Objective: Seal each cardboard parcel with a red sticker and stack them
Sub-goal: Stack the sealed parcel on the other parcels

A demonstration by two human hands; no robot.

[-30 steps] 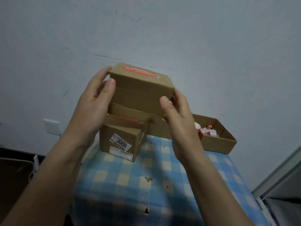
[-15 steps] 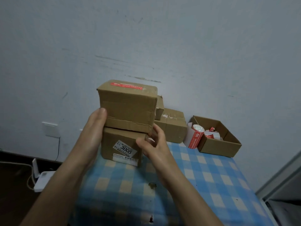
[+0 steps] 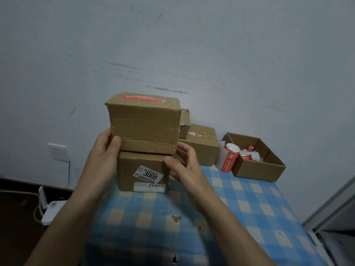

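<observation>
A cardboard parcel (image 3: 144,125) with a red sticker (image 3: 143,98) on its top sits on a second parcel (image 3: 142,171) labelled 3005. My left hand (image 3: 104,156) holds the upper parcel's lower left corner, thumb on its front face. Just off the stack's right side my right hand (image 3: 184,164) hovers with loosely curled fingers, holding nothing. Two more parcels, a big one (image 3: 201,144) with a small one (image 3: 184,122) on it, stand behind against the wall. A roll of red stickers (image 3: 229,157) leans on an open box.
The open cardboard box (image 3: 269,169) at the back right holds more sticker rolls and scraps. The blue checked tablecloth (image 3: 240,208) covers the table. A wall socket (image 3: 58,151) and a white device (image 3: 51,210) on the floor lie to the left.
Both hands lowered the stickered parcel from the air onto the 3005 parcel. My right hand has come off its right side; my left hand stays on the corner.
</observation>
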